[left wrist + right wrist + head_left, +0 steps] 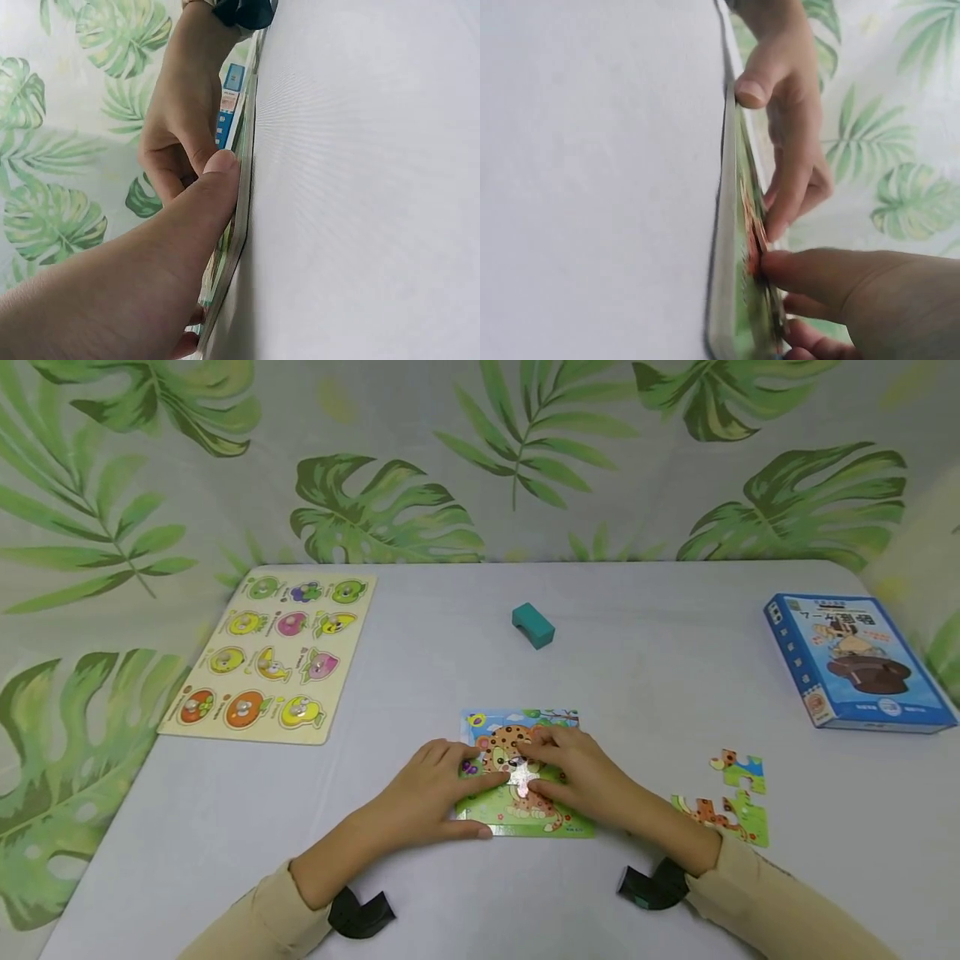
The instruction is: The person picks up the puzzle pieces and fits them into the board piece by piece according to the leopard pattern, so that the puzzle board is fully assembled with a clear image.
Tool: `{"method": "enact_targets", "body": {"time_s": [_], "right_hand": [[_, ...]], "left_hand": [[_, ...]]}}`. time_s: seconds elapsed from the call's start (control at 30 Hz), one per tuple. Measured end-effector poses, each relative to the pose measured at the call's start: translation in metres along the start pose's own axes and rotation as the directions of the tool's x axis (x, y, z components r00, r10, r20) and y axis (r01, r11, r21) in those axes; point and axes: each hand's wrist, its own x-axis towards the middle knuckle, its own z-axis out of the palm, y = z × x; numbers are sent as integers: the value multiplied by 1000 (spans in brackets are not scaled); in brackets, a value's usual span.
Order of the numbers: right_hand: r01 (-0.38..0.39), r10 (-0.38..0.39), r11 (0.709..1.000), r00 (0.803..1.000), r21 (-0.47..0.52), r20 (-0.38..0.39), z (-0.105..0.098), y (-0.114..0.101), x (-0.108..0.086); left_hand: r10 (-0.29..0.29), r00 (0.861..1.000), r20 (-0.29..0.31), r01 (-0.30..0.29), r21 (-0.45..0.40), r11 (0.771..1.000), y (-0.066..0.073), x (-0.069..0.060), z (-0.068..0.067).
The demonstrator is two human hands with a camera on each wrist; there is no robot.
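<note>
A leopard puzzle [480, 818] lies flat near the table's middle, with a shiny, pale puzzle piece [522, 775] at its centre. My left hand [423, 789] rests on the puzzle's left side, index fingertip by that piece and thumb [219, 162] at the near edge. From the right, my right hand [588, 777] holds the piece between thumb and index finger; the thumb [780, 266] touches raised edges above the board [724, 300]. Glare hides the piece's print, and how firmly it sits cannot be told.
Several joined and loose puzzle pieces [750, 814] lie right of the puzzle, beside my right forearm. A blue box [870, 664] stands at the far right, a fruit board [258, 656] lies at the left, and a teal block [533, 626] sits beyond the puzzle.
</note>
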Motion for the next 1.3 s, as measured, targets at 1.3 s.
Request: {"method": "enact_targets", "body": {"time_s": [1.3], "right_hand": [[-234,257,967,876,105,-408,-92,50,-118]], "left_hand": [[-52,999,-10,51,-118,992,1,1,0]]}}
